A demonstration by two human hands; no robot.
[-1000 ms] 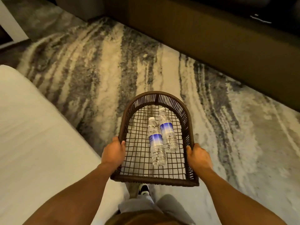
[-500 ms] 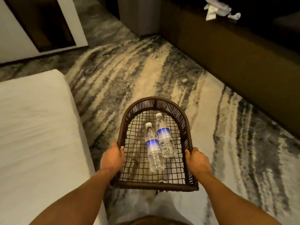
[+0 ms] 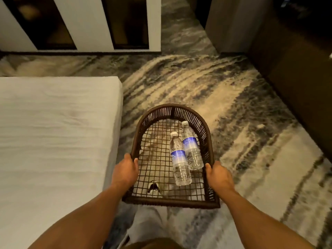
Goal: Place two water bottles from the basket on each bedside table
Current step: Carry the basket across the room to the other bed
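Observation:
A dark brown wicker basket [image 3: 170, 110] with an open mesh floor is carried in front of me, over the carpet. My left hand [image 3: 124, 170] grips its left rim and my right hand [image 3: 218, 177] grips its right rim. Two clear water bottles with blue labels lie side by side on the mesh, caps pointing away from me: one bottle [image 3: 179, 159] nearer me, the other bottle [image 3: 191, 146] against the basket's right wall. No bedside table is in view.
A white bed [image 3: 53, 141] fills the left, its corner close to the basket. Grey and beige patterned carpet [image 3: 206, 87] runs ahead. A dark brown unit [image 3: 296, 78] lines the right. White panels with dark openings [image 3: 86, 24] stand ahead.
The view has swung left as I walk: the bed's corner and the white panels now lie ahead. The bottles have slid toward the basket's right side. Both hands keep their grip.

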